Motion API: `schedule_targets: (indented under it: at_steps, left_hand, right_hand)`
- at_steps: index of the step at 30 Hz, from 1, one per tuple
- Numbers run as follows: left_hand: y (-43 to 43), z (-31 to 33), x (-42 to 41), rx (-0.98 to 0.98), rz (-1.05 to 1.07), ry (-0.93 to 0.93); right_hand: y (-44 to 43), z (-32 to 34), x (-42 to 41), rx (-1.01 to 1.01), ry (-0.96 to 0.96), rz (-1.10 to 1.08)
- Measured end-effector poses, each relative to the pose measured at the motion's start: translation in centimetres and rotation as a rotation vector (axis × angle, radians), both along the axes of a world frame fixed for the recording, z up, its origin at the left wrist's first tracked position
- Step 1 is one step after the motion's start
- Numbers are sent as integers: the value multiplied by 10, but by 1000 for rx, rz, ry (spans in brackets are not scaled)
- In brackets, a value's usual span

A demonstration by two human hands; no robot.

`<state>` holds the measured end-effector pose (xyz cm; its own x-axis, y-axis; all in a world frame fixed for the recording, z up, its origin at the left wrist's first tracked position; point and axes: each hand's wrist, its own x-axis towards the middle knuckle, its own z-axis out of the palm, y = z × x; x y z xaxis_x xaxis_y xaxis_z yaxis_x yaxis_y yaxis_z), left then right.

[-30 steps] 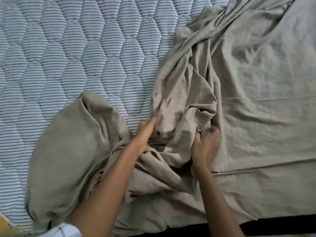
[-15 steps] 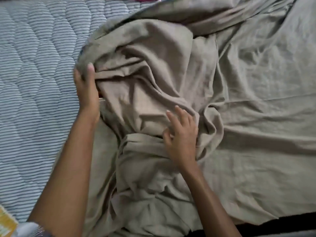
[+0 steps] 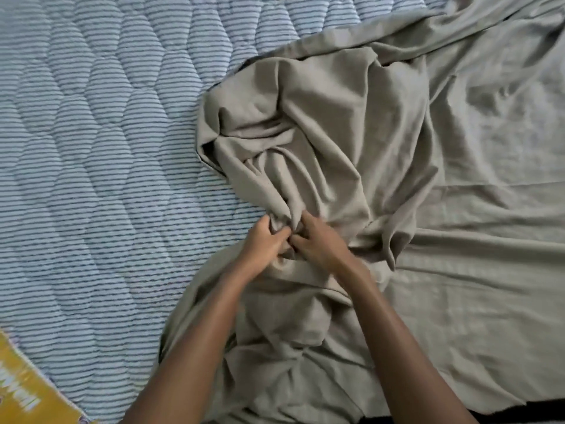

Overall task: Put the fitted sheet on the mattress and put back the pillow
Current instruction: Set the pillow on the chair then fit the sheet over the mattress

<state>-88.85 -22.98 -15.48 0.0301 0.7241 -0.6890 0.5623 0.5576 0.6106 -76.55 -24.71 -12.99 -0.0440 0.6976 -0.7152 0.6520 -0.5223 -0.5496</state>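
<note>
A grey-beige fitted sheet [image 3: 351, 142] lies over the right half of the blue-striped quilted mattress [image 3: 91, 148], flat on the right and bunched into a heap in the middle. My left hand [image 3: 264, 240] and my right hand [image 3: 318, 240] meet at the near edge of that heap, thumbs touching. Each pinches a fold of the sheet. Both forearms reach in from the bottom. No pillow is in view.
The left half of the mattress is bare. A yellow label with lettering [image 3: 27, 390] sits on its near left corner. A dark strip [image 3: 519, 416] runs below the sheet's hem at the bottom right.
My left hand has come back from the far left of the heap and my right hand has moved left; both now grip the sheet together. The bunched cloth lies further right, baring more mattress.
</note>
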Motion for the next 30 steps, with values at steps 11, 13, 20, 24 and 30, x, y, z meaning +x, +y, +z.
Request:
schedule_targets:
  at_steps: [11, 13, 20, 24, 30]
  left_hand:
    - [41, -5, -254, 434, 886, 544]
    - [32, -11, -268, 361, 863, 633]
    - [-25, -23, -186, 110, 862, 398]
    - [-38, -8, -183, -168, 672, -74]
    - [-46, 7, -321, 393, 1264, -417]
  right_hand:
    - [4, 0, -21, 633, -259, -471]
    - [-5, -5, -30, 542, -200, -444]
    - [-35, -28, -78, 35, 110, -231]
    - [-42, -28, -114, -85, 0, -9]
    - [-59, -12, -145, 229, 188, -246]
